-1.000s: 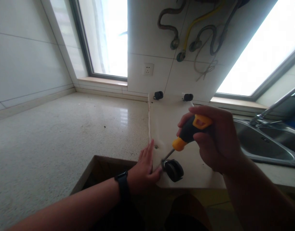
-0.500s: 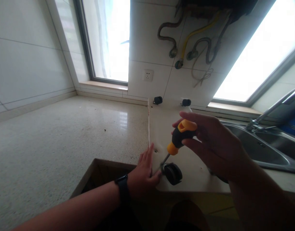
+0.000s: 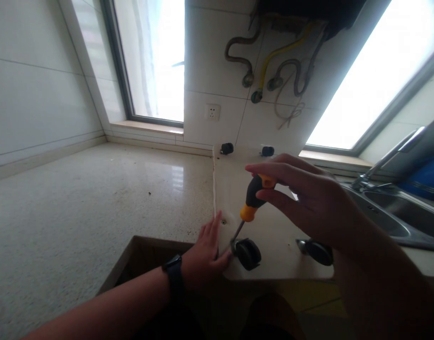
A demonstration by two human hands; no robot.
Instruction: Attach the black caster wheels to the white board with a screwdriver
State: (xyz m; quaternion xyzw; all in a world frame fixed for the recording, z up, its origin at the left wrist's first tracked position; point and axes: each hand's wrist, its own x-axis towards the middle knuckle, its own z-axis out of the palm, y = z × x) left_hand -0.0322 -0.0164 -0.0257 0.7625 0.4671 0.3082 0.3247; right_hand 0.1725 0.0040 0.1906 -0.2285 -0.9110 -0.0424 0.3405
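Observation:
A yellow-and-black screwdriver (image 3: pixel 255 192) is gripped at its handle by my right hand (image 3: pixel 302 198). Its shaft slants down to the mount of a black caster wheel (image 3: pixel 248 253) near the front left corner of a white board (image 3: pixel 270 262). My left hand (image 3: pixel 207 252), wearing a dark wristband, lies with fingers stretched along the board's left edge, its thumb by the caster's mount. A second caster (image 3: pixel 318 251) sits at the front right, partly behind my right forearm. Two more casters, a left one (image 3: pixel 227 148) and a right one (image 3: pixel 267 151), stand at the far end.
A speckled countertop (image 3: pixel 96 198) spreads to the left, with a dark opening (image 3: pixel 146 255) at its front. On the right is a steel sink (image 3: pixel 390 212) with a faucet (image 3: pixel 383 163). Pipes (image 3: pixel 264 66) and a socket (image 3: pixel 212 112) are on the tiled wall behind.
The scene has shifted slightly left in view. My right hand has turned on the screwdriver's handle, its fingers now more over the top. The front right caster shows more. My left hand stays on the board.

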